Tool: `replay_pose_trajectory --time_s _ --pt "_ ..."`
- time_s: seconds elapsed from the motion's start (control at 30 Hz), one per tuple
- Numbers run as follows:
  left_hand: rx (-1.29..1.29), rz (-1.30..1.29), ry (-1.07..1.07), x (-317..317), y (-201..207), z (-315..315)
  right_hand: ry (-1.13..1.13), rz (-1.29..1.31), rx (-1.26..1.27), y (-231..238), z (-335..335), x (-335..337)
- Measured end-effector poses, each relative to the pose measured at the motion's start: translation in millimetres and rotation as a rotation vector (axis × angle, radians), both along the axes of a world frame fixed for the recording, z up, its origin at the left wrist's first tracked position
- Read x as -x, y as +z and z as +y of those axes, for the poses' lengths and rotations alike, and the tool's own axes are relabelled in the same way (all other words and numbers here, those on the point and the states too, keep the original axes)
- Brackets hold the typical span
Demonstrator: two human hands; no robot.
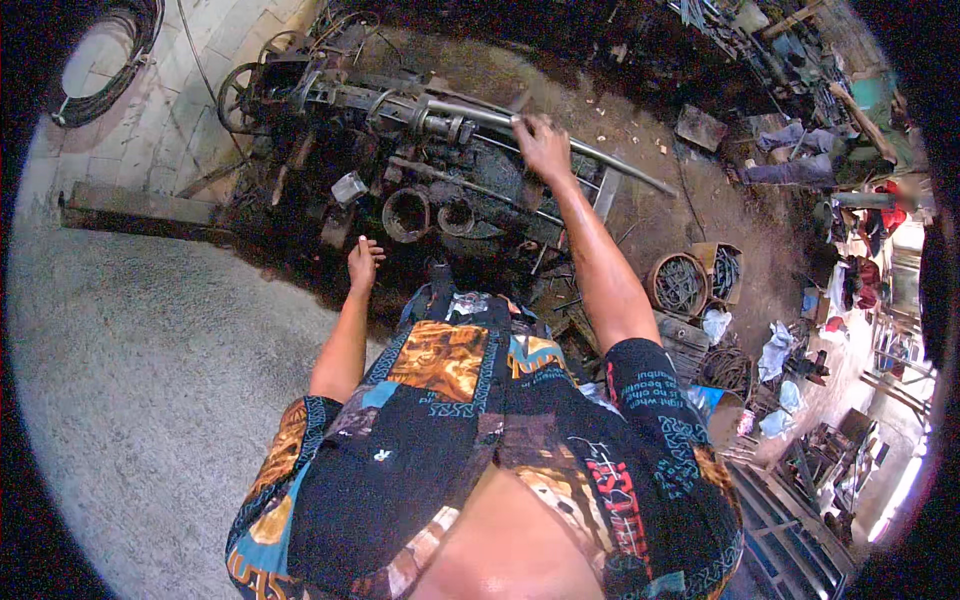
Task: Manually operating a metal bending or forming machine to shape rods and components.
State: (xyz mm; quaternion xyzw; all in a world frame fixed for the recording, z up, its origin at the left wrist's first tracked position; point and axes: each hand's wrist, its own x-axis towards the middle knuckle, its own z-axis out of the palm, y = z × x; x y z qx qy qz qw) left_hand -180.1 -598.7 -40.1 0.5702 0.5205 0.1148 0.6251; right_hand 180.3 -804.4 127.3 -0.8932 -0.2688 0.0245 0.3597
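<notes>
A dark, greasy machine (330, 95) stretches across the floor in front of me. A long metal bar (620, 165) lies along its top and sticks out past its right end. My right hand (543, 147) reaches far forward, its fingers curled over the bar. Nearer to my body, my left hand (365, 264) hovers below the machine's left part with its fingers apart and nothing in it. Two round, open tins (407, 214) sit on the machine's near side. Left of them is a small pale box-like piece (349, 188).
On the left, a metal beam (140, 208) lies on the concrete floor, and a coiled black hose (125, 90) is behind it. To my right stand a bucket of metal pieces (679, 283) and a wooden block (700, 128). A person's legs (795, 160) show at far right.
</notes>
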Motion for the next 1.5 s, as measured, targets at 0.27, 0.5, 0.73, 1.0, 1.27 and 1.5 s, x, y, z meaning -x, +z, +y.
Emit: replay_pose_trajectory --time_s 0.27,0.5,0.73,1.0,1.27,1.5 --pt "0.005 0.001 -0.012 5 -5 0 0.220 -0.193 -0.004 -15 -60 21" --pt "0.009 -0.027 -0.027 -4 -2 -3 -0.203 -0.464 0.171 1 -70 24" --pt "0.024 -0.008 -0.018 -14 1 -2 -0.041 -0.432 0.536 -11 -81 -24" --pt "-0.017 0.055 -0.031 2 5 -8 -0.087 -0.541 0.142 -26 -94 -6" --pt "0.017 0.157 -0.011 31 11 -26 -0.009 -0.360 0.191 -123 -117 14" --pt "-0.030 0.169 -0.033 26 36 -42 0.022 -0.406 0.072 -182 -101 -35"
